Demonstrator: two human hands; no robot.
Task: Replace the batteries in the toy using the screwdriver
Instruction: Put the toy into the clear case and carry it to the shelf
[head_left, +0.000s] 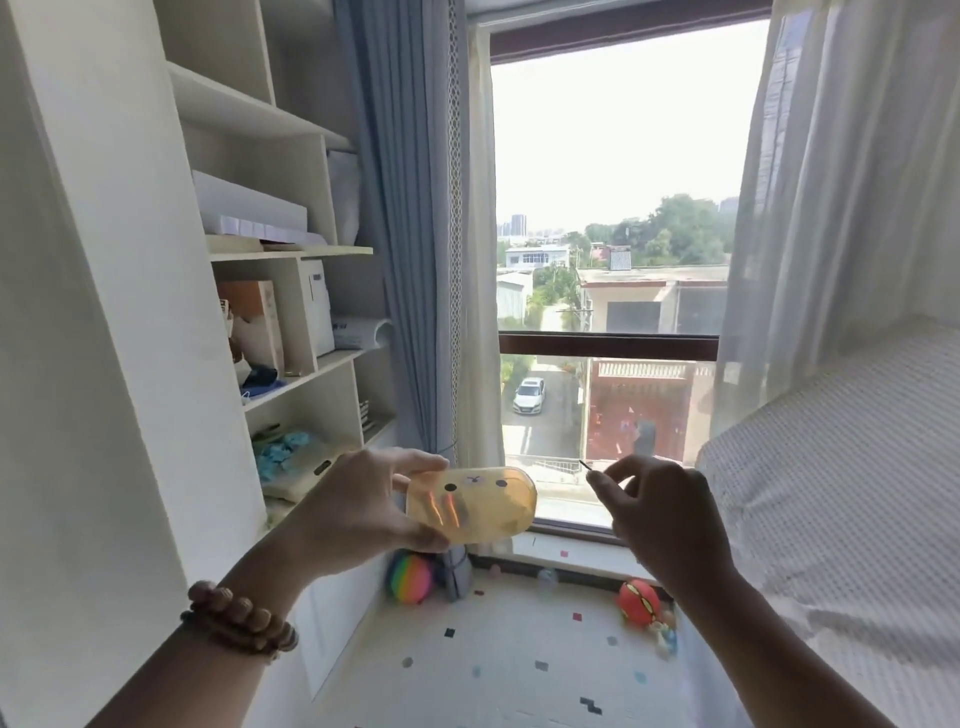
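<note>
Yellow translucent toy (470, 504) is lying sideways in the left hand (358, 512), thumb and fingers clamping it before the window (613, 218). At its three o'clock, the right hand (662, 512) is pinching the thin screwdriver (586, 466), tip pointing to ten o'clock.

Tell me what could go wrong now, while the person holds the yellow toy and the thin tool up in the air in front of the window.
1. The rounded translucent yellow plastic toy is gripped only by the left hand in mid-air; if it slips, it may fall to the dotted floor mat.
2. The thin dark tool tip pinched by the right hand points toward the toy, unsupported; it could slide off and poke the left fingers.
</note>
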